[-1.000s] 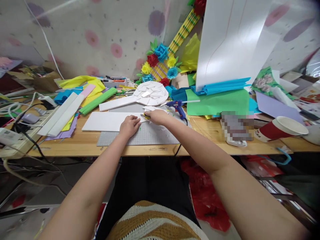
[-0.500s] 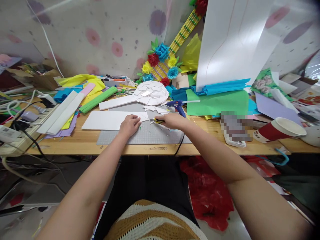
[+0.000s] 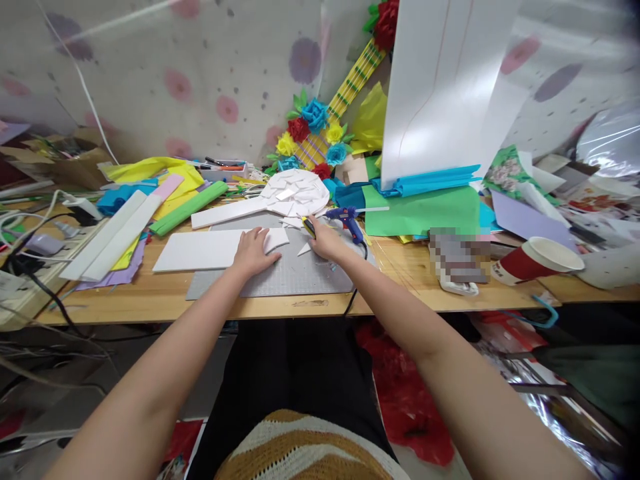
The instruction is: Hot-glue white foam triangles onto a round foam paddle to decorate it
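Note:
My left hand lies with fingers spread on the right part of a white foam board strip, its thumb over the grey cutting mat. My right hand is closed around a yellow and black utility knife, which tilts up and away from me, apart from the strip. A small pointed white offcut lies between the strip's cut end and my right hand. Behind them rests a white round shape with a long neck, its top covered in overlapping white pieces.
A blue glue gun with its cord lies right of my right hand. Green paper and a tall white board stand behind. A paper cup is at the right, a power strip at the left. A flower-decorated guitar leans at the back.
The strip's right end has lost its corner, and a pointed offcut now lies apart from it. My right hand has turned the knife upward and away. My left fingers have spread wider.

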A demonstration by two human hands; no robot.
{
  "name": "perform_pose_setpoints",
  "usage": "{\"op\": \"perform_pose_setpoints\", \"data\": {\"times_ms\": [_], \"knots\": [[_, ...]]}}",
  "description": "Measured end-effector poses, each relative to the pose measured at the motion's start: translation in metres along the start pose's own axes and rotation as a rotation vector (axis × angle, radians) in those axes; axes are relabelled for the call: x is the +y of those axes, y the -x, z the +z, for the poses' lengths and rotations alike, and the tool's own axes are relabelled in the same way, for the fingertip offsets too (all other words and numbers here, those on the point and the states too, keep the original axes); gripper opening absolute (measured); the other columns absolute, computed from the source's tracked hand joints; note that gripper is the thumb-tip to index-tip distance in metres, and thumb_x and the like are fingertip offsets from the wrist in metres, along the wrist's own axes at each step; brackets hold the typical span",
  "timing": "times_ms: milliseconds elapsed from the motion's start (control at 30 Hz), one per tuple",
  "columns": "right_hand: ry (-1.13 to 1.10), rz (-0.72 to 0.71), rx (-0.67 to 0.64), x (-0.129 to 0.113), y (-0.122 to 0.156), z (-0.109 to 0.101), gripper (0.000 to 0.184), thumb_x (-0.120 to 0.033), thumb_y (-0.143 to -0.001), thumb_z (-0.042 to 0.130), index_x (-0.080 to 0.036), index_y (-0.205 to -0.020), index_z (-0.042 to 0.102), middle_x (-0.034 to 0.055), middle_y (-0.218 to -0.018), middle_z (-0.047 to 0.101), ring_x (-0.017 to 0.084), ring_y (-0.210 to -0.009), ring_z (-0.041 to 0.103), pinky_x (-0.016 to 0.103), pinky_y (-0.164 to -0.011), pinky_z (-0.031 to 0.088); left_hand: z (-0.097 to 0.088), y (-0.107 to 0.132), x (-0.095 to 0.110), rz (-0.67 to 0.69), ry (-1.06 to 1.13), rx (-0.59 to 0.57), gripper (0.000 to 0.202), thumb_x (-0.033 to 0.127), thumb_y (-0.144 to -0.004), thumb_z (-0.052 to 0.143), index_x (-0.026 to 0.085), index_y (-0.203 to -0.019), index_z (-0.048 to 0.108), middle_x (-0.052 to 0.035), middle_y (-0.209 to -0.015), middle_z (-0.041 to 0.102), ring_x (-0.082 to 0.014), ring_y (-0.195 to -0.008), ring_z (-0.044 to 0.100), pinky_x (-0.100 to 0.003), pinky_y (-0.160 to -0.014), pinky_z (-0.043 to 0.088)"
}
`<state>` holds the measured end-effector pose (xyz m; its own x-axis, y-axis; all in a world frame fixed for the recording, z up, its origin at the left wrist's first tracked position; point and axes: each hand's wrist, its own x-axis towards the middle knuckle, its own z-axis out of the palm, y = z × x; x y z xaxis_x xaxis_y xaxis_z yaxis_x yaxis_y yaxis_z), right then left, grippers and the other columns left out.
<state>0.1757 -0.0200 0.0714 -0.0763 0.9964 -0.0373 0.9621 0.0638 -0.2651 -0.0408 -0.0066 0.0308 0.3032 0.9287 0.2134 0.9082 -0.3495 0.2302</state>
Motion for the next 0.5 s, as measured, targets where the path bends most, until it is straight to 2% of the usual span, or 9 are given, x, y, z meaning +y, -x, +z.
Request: {"op": "perform_pose_setpoints", "data": {"times_ms": [100,200,267,333,400,500], "knots": [[-0.143,0.024,-0.005,-0.01,-0.007,0.0,0.064,-0.02,-0.086,0.052,-0.012,-0.147,0.032,0.017,-0.132,0.059,0.028,-0.119,0.057,0.035,-0.096,0.044,-0.004,-0.016,-0.006,-0.015,-0.046,-0.103,0.091,0.061,-0.072,0.063,0.01,-0.143,0.038,-0.0233,-0.151,0.035,-0.0356,-0.142,0.028,-0.05,-0.116,0.019],[-0.226,0.06,-0.019,-0.019,-0.015,0.001,0.058,-0.023,-0.088,0.053,-0.014,-0.143,0.037,0.0145,-0.132,0.06,0.026,-0.119,0.058,0.033,-0.096,0.044,-0.006,-0.025,-0.012,0.006,-0.084,-0.177,0.093,0.068,-0.071,0.059,0.011,-0.143,0.038,-0.024,-0.147,0.041,-0.0382,-0.138,0.034,-0.055,-0.113,0.02],[-0.276,0.087,-0.029,-0.022,-0.02,0.003,0.055,-0.022,-0.089,0.052,-0.015,-0.141,0.038,0.0137,-0.129,0.062,0.025,-0.114,0.061,0.033,-0.094,0.046,-0.007,-0.025,-0.015,0.051,-0.108,-0.143,0.087,0.067,-0.073,0.058,0.013,-0.139,0.043,-0.0221,-0.138,0.051,-0.0375,-0.13,0.043,-0.055,-0.111,0.022],[-0.341,0.109,-0.037,-0.025,-0.024,0.006,0.052,-0.021,-0.089,0.051,-0.015,-0.139,0.039,0.0127,-0.122,0.066,0.023,-0.105,0.065,0.033,-0.087,0.05,-0.009,-0.021,-0.015,0.1,-0.106,-0.056,0.081,0.063,-0.071,0.063,0.014,-0.135,0.047,-0.0194,-0.129,0.056,-0.0362,-0.124,0.047,-0.051,-0.109,0.027],[-0.456,0.113,-0.047,-0.027,-0.025,0.007,0.045,-0.024,-0.091,0.051,-0.015,-0.134,0.044,0.0118,-0.112,0.069,0.021,-0.092,0.068,0.031,-0.079,0.053,-0.013,-0.016,-0.013,0.15,-0.06,0.014,0.082,0.057,-0.068,0.069,0.016,-0.135,0.047,-0.0175,-0.126,0.056,-0.0347,-0.121,0.048,-0.047,-0.106,0.033],[-0.746,0.09,-0.104,-0.03,-0.023,0.006,0.032,-0.029,-0.092,0.053,-0.015,-0.12,0.053,0.01,-0.099,0.071,0.016,-0.077,0.068,0.027,-0.069,0.054,-0.019,-0.012,-0.007,0.222,0.031,0.062,0.085,0.051,-0.066,0.073,0.017,-0.137,0.042,-0.0155,-0.13,0.052,-0.0325,-0.122,0.046,-0.045,-0.107,0.034]]}}
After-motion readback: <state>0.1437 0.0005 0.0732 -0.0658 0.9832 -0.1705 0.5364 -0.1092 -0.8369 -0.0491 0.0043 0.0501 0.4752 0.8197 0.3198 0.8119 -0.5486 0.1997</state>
